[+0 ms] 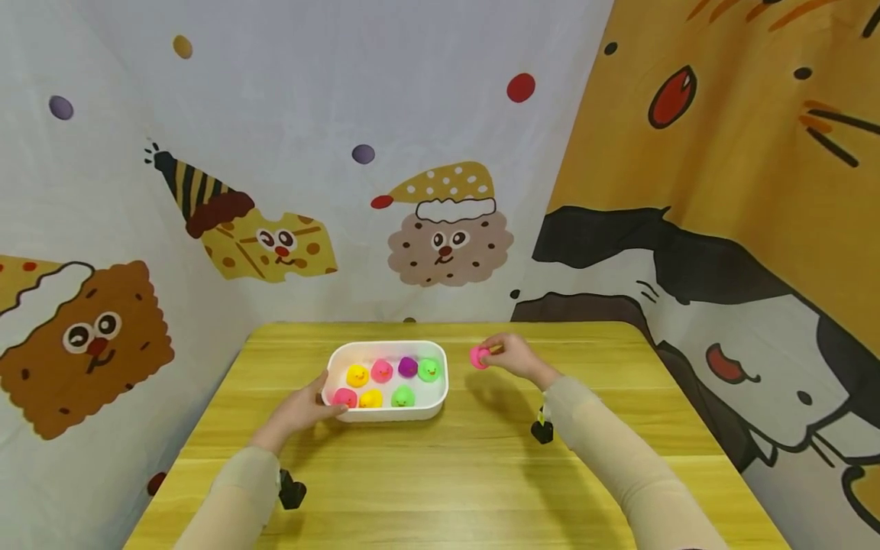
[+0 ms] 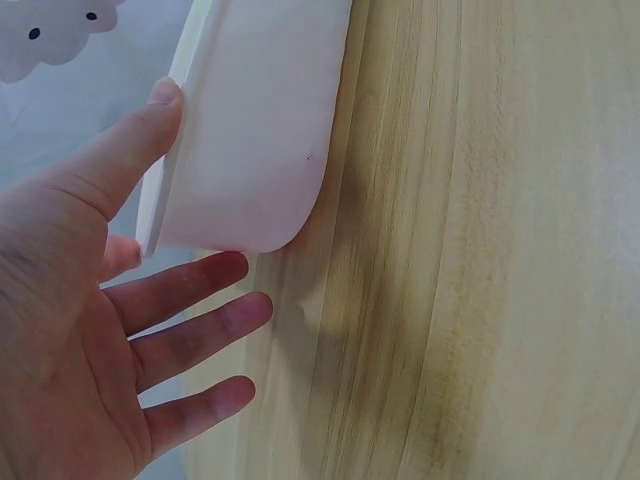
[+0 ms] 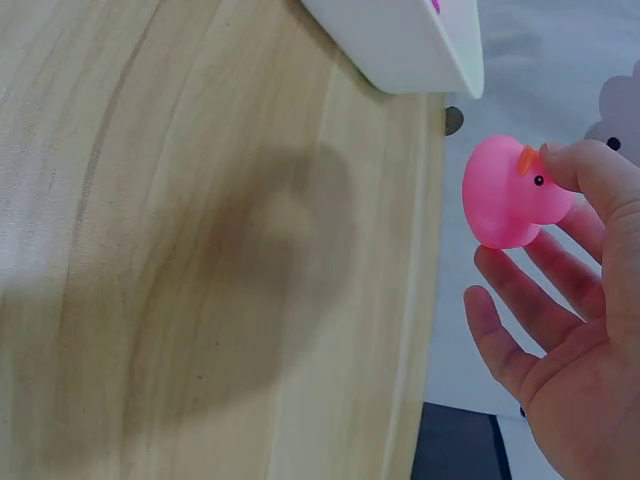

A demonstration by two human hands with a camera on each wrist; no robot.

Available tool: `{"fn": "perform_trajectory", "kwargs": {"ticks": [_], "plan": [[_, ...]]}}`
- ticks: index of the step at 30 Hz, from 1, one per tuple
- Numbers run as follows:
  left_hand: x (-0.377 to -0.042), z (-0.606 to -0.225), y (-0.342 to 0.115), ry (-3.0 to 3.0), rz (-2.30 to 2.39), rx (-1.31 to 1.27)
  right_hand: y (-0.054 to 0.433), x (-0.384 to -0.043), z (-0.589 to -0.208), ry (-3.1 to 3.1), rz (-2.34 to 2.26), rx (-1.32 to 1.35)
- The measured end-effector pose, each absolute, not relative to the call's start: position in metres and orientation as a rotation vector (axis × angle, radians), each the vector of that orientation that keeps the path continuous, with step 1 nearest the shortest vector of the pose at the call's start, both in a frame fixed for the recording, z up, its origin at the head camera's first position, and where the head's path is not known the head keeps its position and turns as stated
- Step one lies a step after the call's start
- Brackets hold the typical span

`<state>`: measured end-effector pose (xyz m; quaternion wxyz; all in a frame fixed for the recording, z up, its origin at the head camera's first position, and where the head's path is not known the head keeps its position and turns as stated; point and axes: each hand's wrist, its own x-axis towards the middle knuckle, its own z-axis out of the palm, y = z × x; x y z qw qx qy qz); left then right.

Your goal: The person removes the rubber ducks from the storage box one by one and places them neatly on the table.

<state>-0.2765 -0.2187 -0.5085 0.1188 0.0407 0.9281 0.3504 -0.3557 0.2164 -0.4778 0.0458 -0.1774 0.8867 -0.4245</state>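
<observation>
A pink rubber duck [image 3: 508,190] is pinched between the thumb and fingers of my right hand [image 1: 512,356], held up over the far part of the table, right of the white plastic box [image 1: 386,415]. In the right wrist view its orange beak and a black eye show near my thumb. My left hand [image 1: 302,409] holds the left end of the box, thumb and index finger at the rim [image 2: 160,190], while the other fingers spread out straight. Inside lie several small rubber ducks: yellow [image 1: 357,375], pink [image 1: 382,371], green [image 1: 429,370] and a purple piece [image 1: 408,367].
The box stands on a wooden table [image 1: 426,481] whose far edge meets a cloth backdrop [image 1: 275,114] with printed cartoon figures. A black device [image 1: 292,490] sits at my left wrist, another [image 1: 542,430] at my right.
</observation>
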Motion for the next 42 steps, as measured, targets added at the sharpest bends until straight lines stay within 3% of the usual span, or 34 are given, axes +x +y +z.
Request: {"fn": "perform_trajectory", "kwargs": {"ticks": [19, 28, 42], "plan": [[-0.289, -0.516, -0.214, 2.648, 1.078, 0.079, 0.233, -0.358, -0.501, 2.766, -1.330, -0.391], [-0.286, -0.518, -0.225, 2.678, 1.088, 0.118, 0.225, -0.362, -0.515, 2.787, -1.375, -0.529], [-0.286, -0.516, -0.220, 2.672, 1.066, 0.117, 0.213, -0.364, -0.528, 2.838, -1.392, -0.360]]}}
